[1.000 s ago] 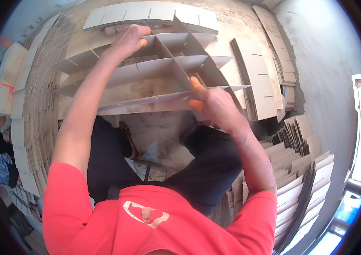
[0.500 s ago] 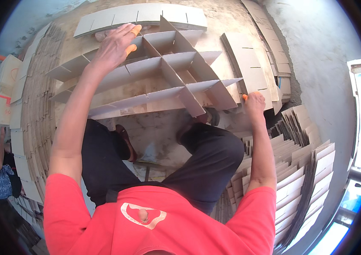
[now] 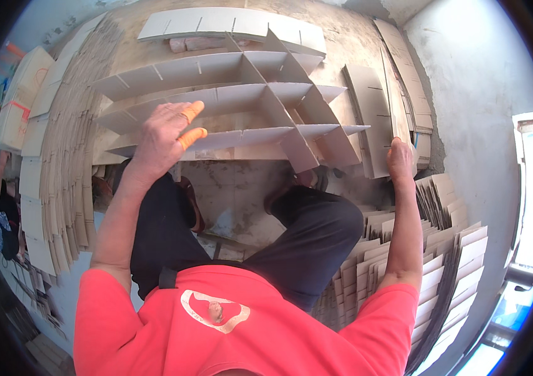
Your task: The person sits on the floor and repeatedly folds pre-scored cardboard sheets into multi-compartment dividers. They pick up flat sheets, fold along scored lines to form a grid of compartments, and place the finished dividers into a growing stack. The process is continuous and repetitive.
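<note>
left hand (image 3: 166,135): thumb and forefinger spread, both with orange covers, nothing between them. it hangs over the near long side of the cardboard grid (image 3: 238,100); contact with the grid, can't tell.

right hand (image 3: 400,161): fingers pinched on the near end of a cardboard strip (image 3: 393,94), which lies along the right edge of a slotted stack (image 3: 366,119). one sheet or two in the pinch, can't tell. if two cling together, they would likely jam in one slot.

grid stands on the wooden table (image 3: 348,44), just left of that stack: three long strips, two crosspieces toward the right end, slots at the left end unfilled. nothing visibly steadies it. long strips splay at that loose end, so slots could miss each other and a forced push might crease or tear the board.

near ends of the crosspieces seem to poke past the table edge, above the dark trousers (image 3: 310,232). a knee or forearm catching them could shove the grid askew.

farther out: pale strips (image 3: 229,22) behind the grid, near enough to be bumped if it slides back. lower right, a leaning pile (image 3: 448,269) close to the right forearm; a careless elbow might topple it.
</note>
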### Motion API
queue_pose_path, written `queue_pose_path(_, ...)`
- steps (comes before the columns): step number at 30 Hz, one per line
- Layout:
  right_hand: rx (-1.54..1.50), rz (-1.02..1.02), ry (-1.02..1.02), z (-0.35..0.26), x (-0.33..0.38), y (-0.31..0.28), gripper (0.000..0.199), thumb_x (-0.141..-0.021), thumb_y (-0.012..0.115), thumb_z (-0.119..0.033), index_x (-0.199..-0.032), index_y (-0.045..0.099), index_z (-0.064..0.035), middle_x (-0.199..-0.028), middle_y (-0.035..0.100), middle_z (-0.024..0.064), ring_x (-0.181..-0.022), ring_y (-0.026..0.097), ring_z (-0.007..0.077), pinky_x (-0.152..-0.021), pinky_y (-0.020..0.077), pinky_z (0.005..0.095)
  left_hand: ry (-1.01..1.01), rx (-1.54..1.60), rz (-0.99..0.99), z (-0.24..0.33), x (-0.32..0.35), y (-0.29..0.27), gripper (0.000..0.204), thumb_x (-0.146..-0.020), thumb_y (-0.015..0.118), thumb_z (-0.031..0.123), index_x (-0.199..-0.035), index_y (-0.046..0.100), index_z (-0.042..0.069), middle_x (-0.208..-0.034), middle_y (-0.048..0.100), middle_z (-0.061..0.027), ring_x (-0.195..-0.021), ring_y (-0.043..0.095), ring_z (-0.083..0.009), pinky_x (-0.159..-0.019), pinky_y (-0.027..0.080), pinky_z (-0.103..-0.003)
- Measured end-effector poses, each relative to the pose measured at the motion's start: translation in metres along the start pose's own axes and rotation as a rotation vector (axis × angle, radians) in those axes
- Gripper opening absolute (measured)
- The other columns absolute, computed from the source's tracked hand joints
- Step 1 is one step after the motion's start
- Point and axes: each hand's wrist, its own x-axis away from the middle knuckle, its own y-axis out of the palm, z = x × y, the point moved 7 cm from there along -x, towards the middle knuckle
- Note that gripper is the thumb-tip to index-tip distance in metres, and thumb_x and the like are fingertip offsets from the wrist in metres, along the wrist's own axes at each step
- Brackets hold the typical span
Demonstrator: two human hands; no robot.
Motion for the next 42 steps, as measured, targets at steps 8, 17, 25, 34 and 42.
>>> queue_pose_path(8,-0.232,-0.155,0.088,0.000,0.002,0.031,0.016,-0.075,0.070,-0.005,-0.081,0.056,0.0000,-0.070,0.063,0.0203,-0.068,0.066,0.0328,-0.060,0.0510,0.0422,0.041,-0.045,-0.010,0.005,0.023,0.000,0.047,-0.072,0.077,0.017,-0.113,0.063,-0.002,-0.104,0.067,-0.0169,-0.101,0.062,-0.0311,-0.090,0.047,-0.042)
queue_pose_path(17,0.063,0.065,0.109,-0.027,-0.003,-0.055,0.028,-0.085,0.044,0.005,-0.112,0.051,0.0092,-0.079,0.063,0.0279,-0.073,0.064,0.0412,-0.065,0.0509,0.0499,-0.041,-0.031,-0.055,-0.015,0.030,0.005,0.045,-0.073,0.075,0.017,-0.111,0.063,-0.003,-0.102,0.067,-0.0161,-0.101,0.062,-0.0295,-0.090,0.045,-0.040)
queue_pose_path(25,-0.660,0.473,0.003,-0.070,-0.006,-0.189,0.036,-0.082,0.054,0.005,-0.118,0.060,0.0046,-0.079,0.068,0.0071,-0.062,0.056,0.0118,-0.059,0.0468,0.0280,-0.045,0.031,-0.100,-0.030,0.036,0.032,0.021,-0.074,0.072,0.009,-0.093,0.067,0.001,-0.080,0.067,-0.0113,-0.078,0.062,-0.0276,-0.072,0.048,-0.039)
queue_pose_path(34,-1.036,0.064,-0.216,-0.210,0.004,-0.189,0.014,-0.076,0.058,0.008,-0.069,0.046,0.0036,-0.121,0.063,0.0194,-0.061,0.045,0.0038,-0.052,0.0405,0.0237,-0.055,0.047,-0.076,-0.025,0.030,0.036,0.017,-0.073,0.072,0.010,-0.088,0.067,0.003,-0.075,0.065,-0.0106,-0.073,0.062,-0.0285,-0.065,0.049,-0.040)
queue_pose_path(42,-0.931,-0.046,-0.281,-0.269,0.007,-0.177,0.053,-0.078,0.054,0.008,-0.131,0.051,0.0060,-0.066,0.050,0.0054,-0.059,0.044,0.0066,-0.057,0.0404,0.0205,-0.017,0.055,-0.055,-0.022,0.029,0.043,0.026,-0.069,0.076,0.012,-0.092,0.068,0.003,-0.071,0.062,-0.0106,-0.071,0.061,-0.0291,-0.064,0.049,-0.040)
